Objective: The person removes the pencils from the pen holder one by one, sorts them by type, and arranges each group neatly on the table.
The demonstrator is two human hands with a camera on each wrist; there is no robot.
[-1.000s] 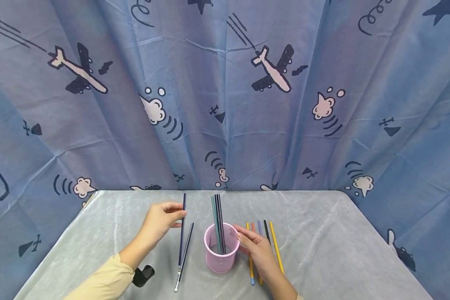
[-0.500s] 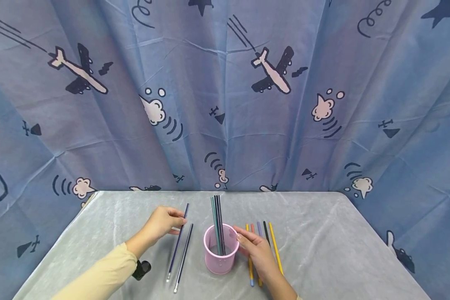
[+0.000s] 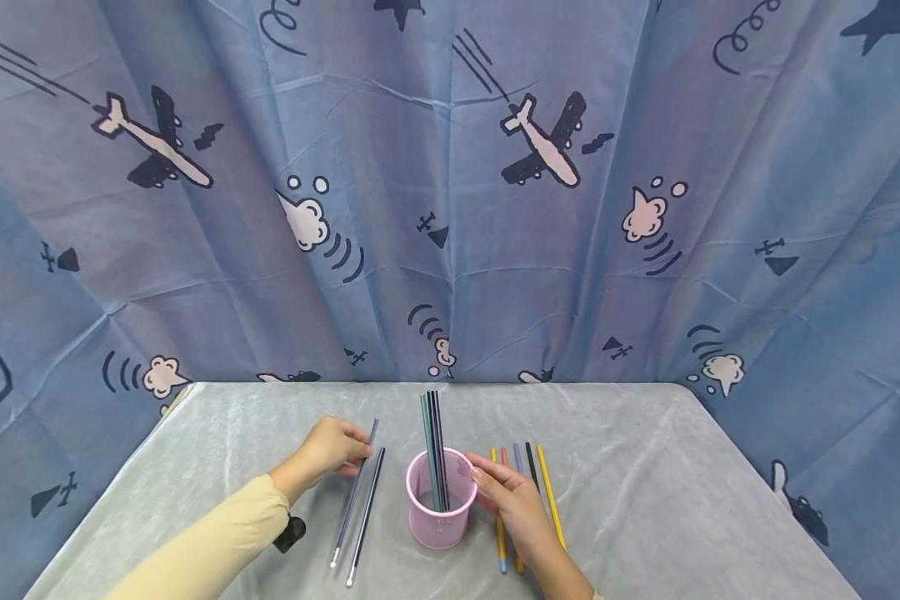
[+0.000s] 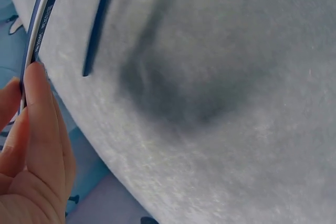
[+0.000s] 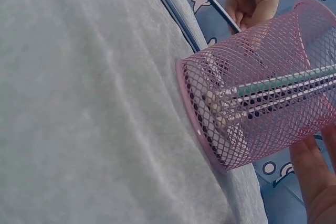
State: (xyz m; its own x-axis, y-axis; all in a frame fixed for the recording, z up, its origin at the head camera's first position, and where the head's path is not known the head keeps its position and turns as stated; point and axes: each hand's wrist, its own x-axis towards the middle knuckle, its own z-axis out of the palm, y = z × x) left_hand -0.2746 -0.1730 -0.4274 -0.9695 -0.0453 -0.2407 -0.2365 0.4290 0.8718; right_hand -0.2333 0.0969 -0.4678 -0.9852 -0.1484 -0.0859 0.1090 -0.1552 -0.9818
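My left hand (image 3: 333, 447) pinches a dark blue pencil (image 3: 348, 518) near its far end; the white eraser end points toward me. In the left wrist view, thumb and fingers meet on this pencil (image 4: 38, 35). Beside it on the right lies a second dark blue pencil (image 3: 366, 517), roughly parallel. A pink mesh pencil cup (image 3: 437, 533) stands upright in the middle with teal and dark pencils (image 3: 434, 450) leaning in it. My right hand (image 3: 521, 508) holds the cup's right side, thumb at the rim. In the right wrist view, the pencils' eraser ends sit at the cup's bottom.
Several coloured pencils lie right of the cup, partly covered by my right hand, among them a yellow pencil (image 3: 551, 498) and a black pencil (image 3: 532, 467). Grey cloth (image 3: 667, 500) covers the table. A blue patterned curtain (image 3: 450, 208) hangs behind it.
My left hand has moved down and toward me with its pencil. The pencil's eraser end has swung left, away from the second pencil it overlapped. My right hand stays at the cup.
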